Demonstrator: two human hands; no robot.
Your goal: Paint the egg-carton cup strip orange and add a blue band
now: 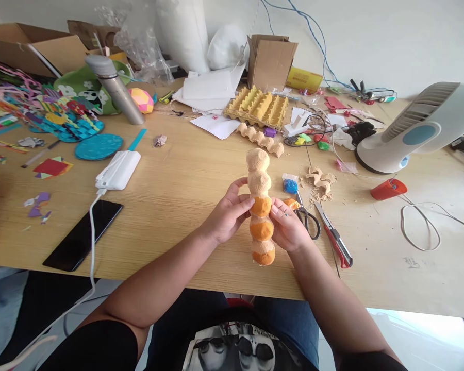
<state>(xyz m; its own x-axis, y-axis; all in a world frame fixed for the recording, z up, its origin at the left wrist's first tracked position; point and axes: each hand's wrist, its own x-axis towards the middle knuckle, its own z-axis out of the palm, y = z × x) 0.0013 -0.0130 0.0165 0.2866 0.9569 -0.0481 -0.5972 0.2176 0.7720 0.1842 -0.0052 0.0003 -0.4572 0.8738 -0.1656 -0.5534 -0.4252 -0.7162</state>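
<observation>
Head view, table (185, 175): wooden, with craft clutter across the far side.
Egg-carton strip (258, 180): between both hands above the near edge, long axis pointing away from the person, lower cups orange.
Left hand (229, 214): fingers pinching the strip's left side.
Right hand (288, 229): fingers gripping its right side, equally close.
Scissors (304, 212): just beside the right hand.

Bright, even light. Soft, short shadows lie on the table (185, 180) just under the left hand (229, 215) and right hand (290, 228). Focus is sharp at the hands; far from them, edges bow with wide-angle distortion. The floor (417, 324) below the right hand glares white.
</observation>
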